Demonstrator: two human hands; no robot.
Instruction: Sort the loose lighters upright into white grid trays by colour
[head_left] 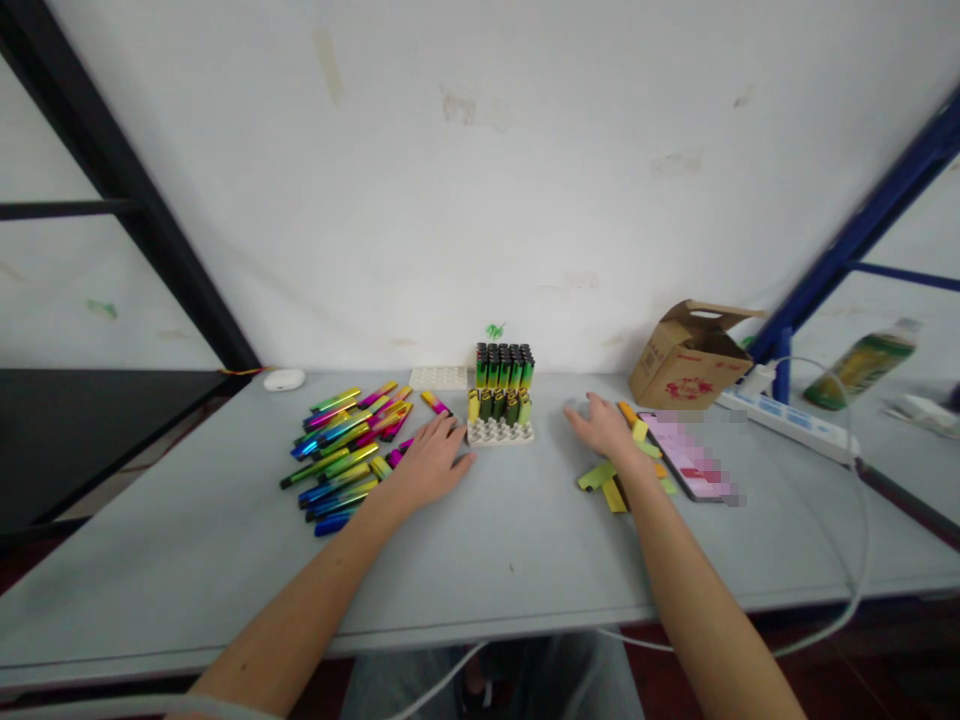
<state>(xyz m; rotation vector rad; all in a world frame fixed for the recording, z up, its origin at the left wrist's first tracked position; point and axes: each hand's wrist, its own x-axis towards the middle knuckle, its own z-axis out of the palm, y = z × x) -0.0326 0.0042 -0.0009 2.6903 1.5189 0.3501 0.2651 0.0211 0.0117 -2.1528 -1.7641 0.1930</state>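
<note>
My left hand (435,462) lies low over the table with its fingers spread, at the right edge of a pile of shiny colour-gradient sticks (341,470) with dark ends. No held item shows in it. My right hand (604,430) has its fingers stretched forward and apart, beside a small heap of yellow, green and orange pieces (615,494). Between both hands stands a white holder with holes (501,434). Upright green-yellow sticks with black tops (505,368) fill its back rows. Yellow and dark green pieces (499,406) stand in a nearer row.
A white perforated tray (439,378) rests by the wall, with a white case (284,380) farther left. On the right are a phone (686,455), an open cardboard box (686,365), a power strip (795,428) with a white cable, and a bottle (862,365).
</note>
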